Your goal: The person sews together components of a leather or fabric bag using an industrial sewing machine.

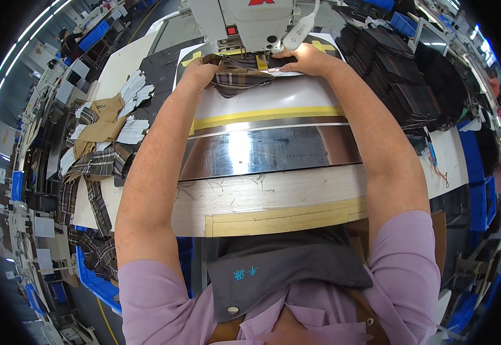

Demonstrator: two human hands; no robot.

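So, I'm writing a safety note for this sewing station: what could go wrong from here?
The right hand and left hand are close to the sewing machine head, so they could get hurt. The plaid fabric piece, bunched near it, might shift. The dark fabric panels, stacked unevenly, might slide.

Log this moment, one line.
left hand: at left end of plaid fabric; right hand: at its right end; sewing machine: at far edge; dark fabric stack: right side
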